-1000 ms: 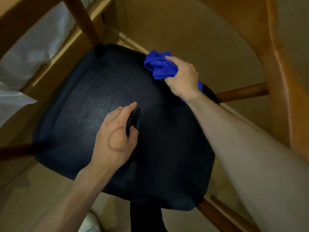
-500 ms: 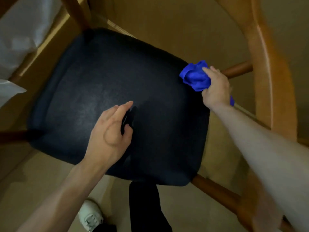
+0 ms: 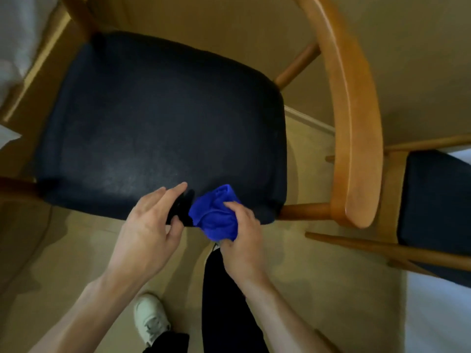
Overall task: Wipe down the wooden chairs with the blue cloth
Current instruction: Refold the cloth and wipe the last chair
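**Blue cloth bunched at the near edge of the dark seat**

The wooden chair (image 3: 356,103) fills the upper part of the head view, its dark padded seat (image 3: 158,123) broad and bare across the middle. The seat's near edge runs from lower left to lower right, and both hands sit on it toward the right. Open tan floor (image 3: 318,289) lies below that edge. On the right, the curved wooden backrest arcs down close beside the seat's right edge, with a narrow strip of floor between them; a wooden rail joins seat and backrest at the near right corner. A second chair (image 3: 433,200) with a dark seat stands just past the backrest, at the right border.

The blue cloth (image 3: 216,215) is crumpled into a loose wad with no clear long axis; its bulk reaches up onto the seat and hangs over the near edge.

The right hand (image 3: 242,238) grips the cloth from below and right, fingers curled round it. The left hand (image 3: 150,225) lies just left of the cloth, fingers fairly straight and resting on the seat, thumb by the edge. The two hands are close, not touching. A dark trouser leg (image 3: 224,301) and a white shoe (image 3: 150,317) show beneath.
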Motion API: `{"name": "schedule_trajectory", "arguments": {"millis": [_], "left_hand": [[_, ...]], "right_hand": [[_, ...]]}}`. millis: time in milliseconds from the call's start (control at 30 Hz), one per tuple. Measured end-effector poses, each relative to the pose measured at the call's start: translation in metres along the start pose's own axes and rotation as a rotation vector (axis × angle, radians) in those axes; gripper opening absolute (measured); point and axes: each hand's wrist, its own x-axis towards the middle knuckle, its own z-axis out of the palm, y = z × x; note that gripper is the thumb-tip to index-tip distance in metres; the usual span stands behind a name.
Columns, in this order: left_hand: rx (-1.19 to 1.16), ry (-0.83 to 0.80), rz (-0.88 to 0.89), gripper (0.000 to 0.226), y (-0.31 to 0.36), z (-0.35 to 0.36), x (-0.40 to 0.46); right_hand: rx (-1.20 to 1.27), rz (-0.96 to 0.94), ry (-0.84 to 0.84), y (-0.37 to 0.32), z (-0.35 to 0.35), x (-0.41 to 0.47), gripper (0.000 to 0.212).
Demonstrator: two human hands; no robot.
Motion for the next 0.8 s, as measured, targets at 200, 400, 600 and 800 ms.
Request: {"name": "schedule_trajectory", "arguments": {"millis": [200,400,600,800], "left_hand": [[0.051,-0.031,-0.006,0.061,-0.02,-0.004,-0.037],[0.021,-0.001,-0.06,0.059,-0.037,-0.016,-0.055],[0.023,0.076,-0.214,0.055,-0.077,-0.044,-0.072],[-0.259,0.071,-0.279,0.039,-0.06,-0.071,-0.08]], "right_hand": [[0.04,0.019,0.364,0.004,-0.037,0.044,0.07],[-0.067,0.167,0.314,-0.021,0.018,0.033,0.069],[0.192,0.041,0.007,-0.082,0.099,-0.029,0.072],[0.547,0.007,-0.303,-0.106,0.071,-0.052,0.065]]}}
